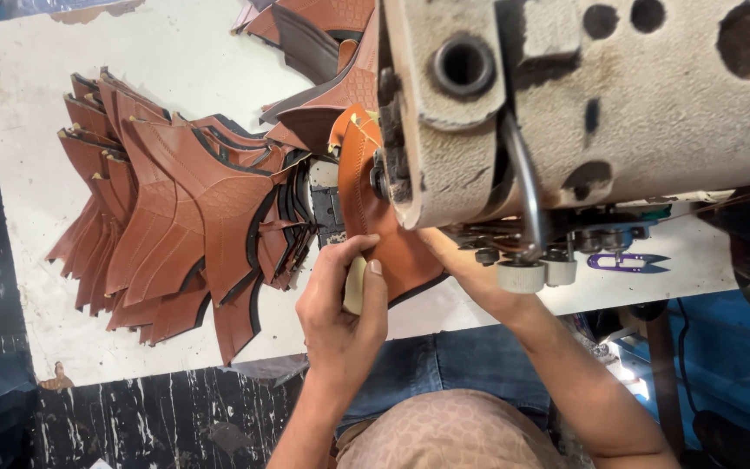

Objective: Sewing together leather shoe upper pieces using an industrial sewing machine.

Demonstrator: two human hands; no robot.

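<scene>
A brown leather shoe-upper piece [366, 204] lies under the head of a worn beige sewing machine [583, 104]. My left hand [340, 300] grips the near edge of this piece together with a small pale cream object [355, 282], thumb on top. My right hand [453, 252] rests on the leather just below the machine head, mostly hidden behind the machine's parts; its fingers cannot be seen clearly.
A fanned stack of similar brown leather pieces [175, 208] with dark linings lies to the left on the white table [28, 200]. More pieces [314, 35] sit at the back. Purple thread snips [622, 260] lie on the right. The table's near edge [175, 363] runs beside my legs.
</scene>
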